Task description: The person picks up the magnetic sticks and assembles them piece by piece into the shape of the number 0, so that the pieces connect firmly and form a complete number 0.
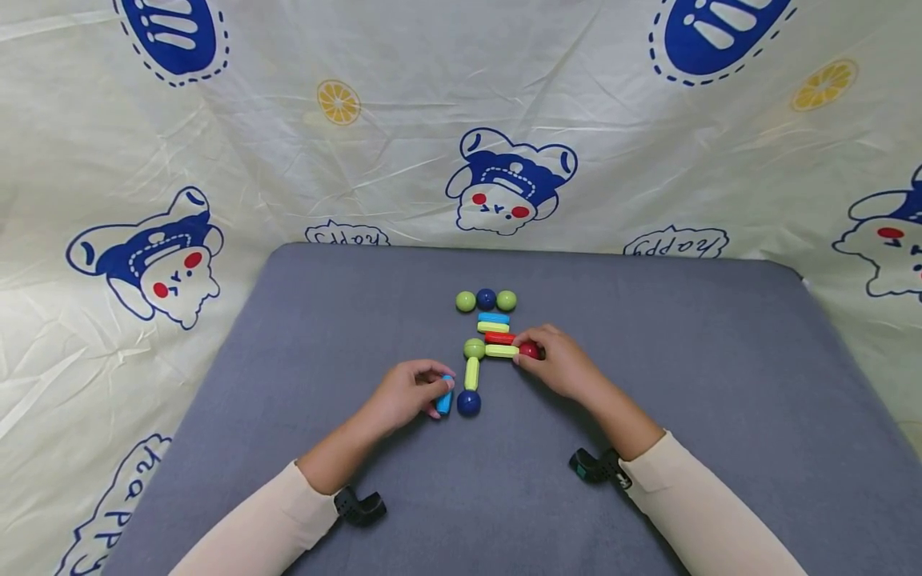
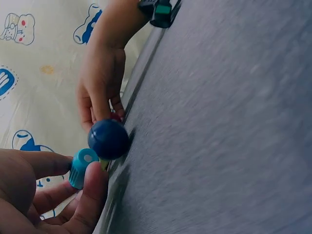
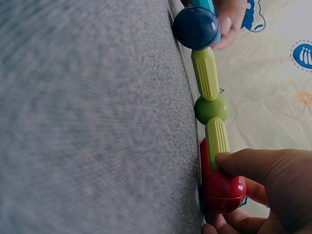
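My left hand (image 1: pixel 405 394) pinches a light-blue rod (image 1: pixel 444 398) between thumb and fingers, just left of a navy ball (image 1: pixel 469 403). That ball joins a yellow-green rod (image 1: pixel 471 374), which runs up to a green ball (image 1: pixel 474 348). From the green ball a second yellow-green rod (image 3: pixel 218 139) extends right to a red ball (image 3: pixel 224 191). My right hand (image 1: pixel 563 364) grips the red ball, its thumb touching the rod's end in the right wrist view. A red rod (image 1: pixel 499 338) lies right beside that second rod; its right end is hidden by the fingers.
Behind the joined pieces lie a loose light-blue rod (image 1: pixel 494 318) and a yellow-green rod (image 1: pixel 493 327). Beyond them two green balls (image 1: pixel 466 302) flank a navy ball (image 1: pixel 486 299). The grey table (image 1: pixel 346 304) ends at a printed curtain (image 1: pixel 403 176).
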### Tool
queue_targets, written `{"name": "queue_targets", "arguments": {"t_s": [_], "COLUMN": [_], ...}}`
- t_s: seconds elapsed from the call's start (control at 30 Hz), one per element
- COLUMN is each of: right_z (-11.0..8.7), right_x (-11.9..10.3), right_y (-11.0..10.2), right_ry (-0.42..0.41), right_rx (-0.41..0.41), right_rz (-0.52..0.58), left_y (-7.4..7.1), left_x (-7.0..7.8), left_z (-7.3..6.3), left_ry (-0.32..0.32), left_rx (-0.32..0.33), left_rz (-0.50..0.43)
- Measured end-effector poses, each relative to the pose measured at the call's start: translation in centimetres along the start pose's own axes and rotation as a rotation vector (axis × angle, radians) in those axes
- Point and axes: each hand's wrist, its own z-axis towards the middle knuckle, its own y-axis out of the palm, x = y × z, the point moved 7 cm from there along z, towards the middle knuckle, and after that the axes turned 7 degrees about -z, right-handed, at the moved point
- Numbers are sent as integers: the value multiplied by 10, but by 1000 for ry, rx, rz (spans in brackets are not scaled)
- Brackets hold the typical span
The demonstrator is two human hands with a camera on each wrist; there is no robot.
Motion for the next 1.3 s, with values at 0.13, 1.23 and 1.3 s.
{"name": "queue_targets", "arguments": {"t_s": [0.13,1.23,1.3], "right_z": [0,-1,-2], "right_x": [0,2,2], "right_y": [1,1,1], "right_ry": [4,2,2], "right_rx": [-7,4,7], "right_rz": [3,22,24], "left_y": [5,37,37], "left_x": [-5,-13,-14], "left_z": [-7,-22,-21], "left_ry": [-21,-42,-35], "left_rx": [-22,-118,-110], "left_rz": [11,-5,-2]}}
